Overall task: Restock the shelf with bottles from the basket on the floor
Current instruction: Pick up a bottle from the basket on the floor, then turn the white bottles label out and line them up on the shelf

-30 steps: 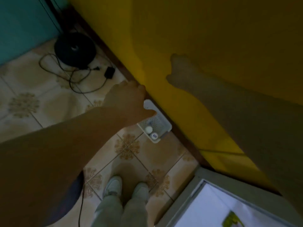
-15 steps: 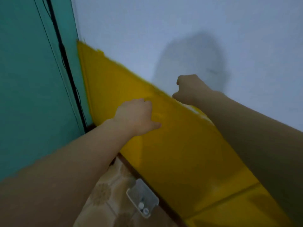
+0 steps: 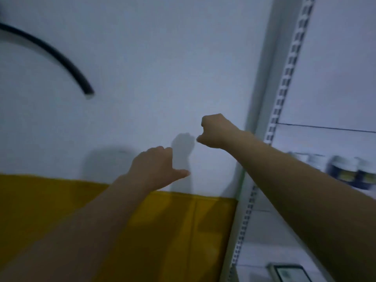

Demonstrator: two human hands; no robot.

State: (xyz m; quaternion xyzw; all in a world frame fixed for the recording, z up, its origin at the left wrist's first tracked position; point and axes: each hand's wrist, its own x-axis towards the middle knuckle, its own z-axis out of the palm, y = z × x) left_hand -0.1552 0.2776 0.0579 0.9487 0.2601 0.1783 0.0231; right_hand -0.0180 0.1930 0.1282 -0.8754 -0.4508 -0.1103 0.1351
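The basket is out of view. My left hand [image 3: 156,165] is raised in front of the wall, fingers curled under and thumb sticking out to the right; nothing shows in it. My right hand [image 3: 215,131] is higher and further right, balled into a fist, with nothing visible in it either. Both palms face away from me. The white shelf unit with its slotted upright [image 3: 284,82] stands at the right. Blurred dark bottles with pale caps [image 3: 345,171] stand on it beyond my right forearm.
The wall ahead is white above and has a yellow band [image 3: 50,200] below. A black cable [image 3: 61,58] curves down at the upper left. A small framed tag [image 3: 289,273] sits at the shelf's lower right.
My view has swung up from the floor and basket to the wall and shelf. Both hands have risen with it, and the shelf upright and bottles have come into sight at the right.
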